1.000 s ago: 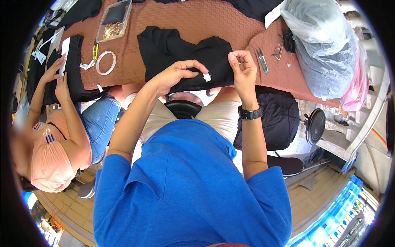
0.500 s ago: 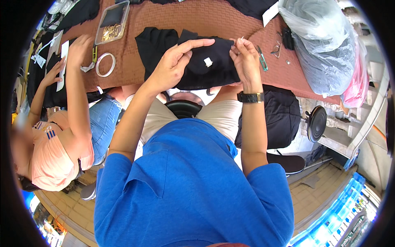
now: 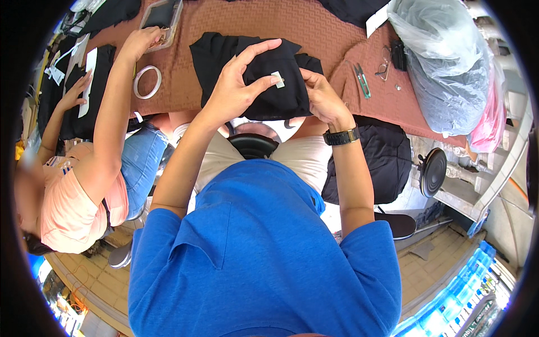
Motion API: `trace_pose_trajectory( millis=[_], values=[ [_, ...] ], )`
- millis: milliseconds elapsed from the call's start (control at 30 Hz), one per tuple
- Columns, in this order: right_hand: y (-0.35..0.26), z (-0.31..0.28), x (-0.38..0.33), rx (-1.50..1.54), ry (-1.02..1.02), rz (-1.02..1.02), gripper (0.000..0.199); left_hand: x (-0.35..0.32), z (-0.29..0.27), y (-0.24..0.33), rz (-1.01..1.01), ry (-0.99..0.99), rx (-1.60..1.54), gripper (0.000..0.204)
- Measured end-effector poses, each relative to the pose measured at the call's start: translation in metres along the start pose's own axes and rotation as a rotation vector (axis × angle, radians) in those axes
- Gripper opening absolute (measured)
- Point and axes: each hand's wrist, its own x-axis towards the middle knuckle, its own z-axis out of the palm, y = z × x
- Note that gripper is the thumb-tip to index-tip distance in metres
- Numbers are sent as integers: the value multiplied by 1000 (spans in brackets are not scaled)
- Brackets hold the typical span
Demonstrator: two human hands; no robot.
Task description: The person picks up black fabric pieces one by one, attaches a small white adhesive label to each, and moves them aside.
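Brown woven table (image 3: 314, 28) spans the frame's top; a black garment (image 3: 252, 62) lies upper centre. Left hand (image 3: 236, 90) pinches a small white tag (image 3: 278, 80) on it; right hand (image 3: 321, 98) grips the cloth's edge.

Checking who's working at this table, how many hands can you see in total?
4: the person's left hand and right hand on the black garment; a co-worker's hands at the clear box and far left.
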Motion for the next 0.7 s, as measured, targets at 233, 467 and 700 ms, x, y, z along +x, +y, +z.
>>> trace_pose_trajectory(
  millis=[233, 467, 700],
  values=[
    [1, 1, -4, 27, -16, 61, 34, -3, 3, 3, -12, 38, 68, 59],
    [6, 8, 1, 185, 27, 11, 38, -3, 3, 7, -37, 56, 117, 60],
    [12, -1, 4, 121, -28, -16, 39, -3, 4, 4, -78, 73, 60, 62]
  ],
)
